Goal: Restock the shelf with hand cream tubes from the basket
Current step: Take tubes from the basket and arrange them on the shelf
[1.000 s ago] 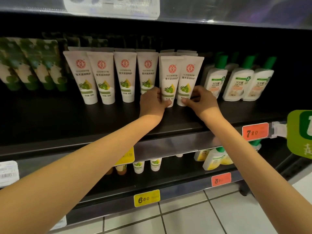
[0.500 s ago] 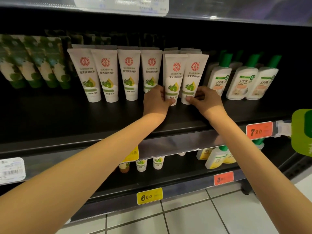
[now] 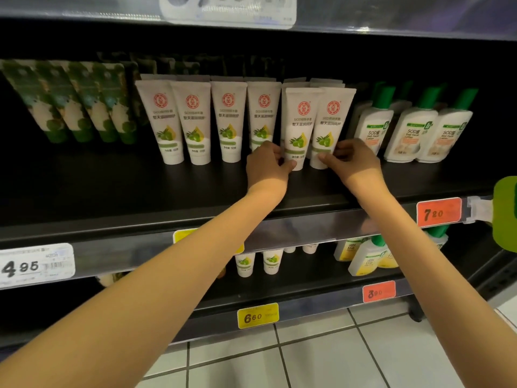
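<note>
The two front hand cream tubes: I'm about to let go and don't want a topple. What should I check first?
1. Left hand grips the left front tube near its cap: ok.
2. Right hand pinches the right front tube near its cap: ok.
3. Caps seated flat on the shelf: cannot tell, fingers partly hide them.
4. Labels facing forward: ok.
5. Level with the row of four tubes: not ok, both stand forward of it.
6. Clear of the green-capped bottles: ok, a gap shows.
</note>
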`<state>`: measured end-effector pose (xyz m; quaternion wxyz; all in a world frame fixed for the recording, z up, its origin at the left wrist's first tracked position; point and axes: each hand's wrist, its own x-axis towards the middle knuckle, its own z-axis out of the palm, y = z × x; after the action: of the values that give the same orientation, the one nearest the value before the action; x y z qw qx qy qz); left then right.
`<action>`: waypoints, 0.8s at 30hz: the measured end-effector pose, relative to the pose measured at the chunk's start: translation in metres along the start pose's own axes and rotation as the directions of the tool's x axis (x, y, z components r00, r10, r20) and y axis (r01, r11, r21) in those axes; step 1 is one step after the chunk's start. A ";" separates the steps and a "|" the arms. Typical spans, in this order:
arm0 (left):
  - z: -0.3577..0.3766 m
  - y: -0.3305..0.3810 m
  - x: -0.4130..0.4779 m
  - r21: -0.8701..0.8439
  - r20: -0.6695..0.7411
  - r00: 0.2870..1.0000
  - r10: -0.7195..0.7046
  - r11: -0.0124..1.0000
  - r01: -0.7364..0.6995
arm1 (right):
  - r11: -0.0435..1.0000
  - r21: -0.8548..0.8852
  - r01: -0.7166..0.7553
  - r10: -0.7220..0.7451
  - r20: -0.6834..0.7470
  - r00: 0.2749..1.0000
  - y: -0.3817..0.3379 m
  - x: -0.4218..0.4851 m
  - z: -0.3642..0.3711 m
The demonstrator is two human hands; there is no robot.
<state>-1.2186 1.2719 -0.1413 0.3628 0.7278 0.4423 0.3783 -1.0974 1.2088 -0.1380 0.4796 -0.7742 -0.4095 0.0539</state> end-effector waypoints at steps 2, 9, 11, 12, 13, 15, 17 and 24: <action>-0.013 -0.002 -0.022 -0.036 0.001 0.999 0.032 0.999 -0.032 | 0.997 0.074 0.034 -0.024 -0.136 0.990 -0.006 -0.026 0.002; -0.181 -0.064 -0.143 -0.028 0.101 0.985 0.140 0.990 -0.138 | 0.782 0.504 0.366 -0.499 0.156 0.853 -0.111 -0.155 0.086; -0.250 -0.089 -0.181 0.051 0.048 0.998 0.039 0.998 -0.041 | 0.756 0.580 0.304 -0.565 0.344 0.750 -0.144 -0.192 0.118; -0.284 -0.101 -0.202 0.091 -0.003 1.000 -0.016 0.996 0.016 | 0.754 0.601 0.267 -0.592 0.442 0.674 -0.159 -0.213 0.133; -0.317 -0.113 -0.224 0.125 -0.070 0.995 -0.065 0.989 0.073 | 0.751 0.617 0.234 -0.615 0.527 0.587 -0.174 -0.235 0.147; -0.378 -0.138 -0.268 0.175 -0.225 0.965 -0.138 0.968 0.179 | 0.741 0.640 0.203 -0.659 0.633 0.407 -0.203 -0.280 0.172; -0.432 -0.163 -0.318 0.189 -0.387 0.902 -0.190 0.941 0.279 | 0.721 0.662 0.205 -0.693 0.679 0.243 -0.232 -0.328 0.194; -0.573 -0.233 -0.537 0.082 -0.846 0.457 -0.274 0.780 0.620 | 0.627 0.760 0.172 -0.735 0.650 -0.194 -0.317 -0.498 0.266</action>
<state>-1.9773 0.9704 -0.2075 0.0649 0.3875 0.7987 0.4558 -1.7364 1.1180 -0.1850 0.1938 -0.1729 -0.8500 0.4583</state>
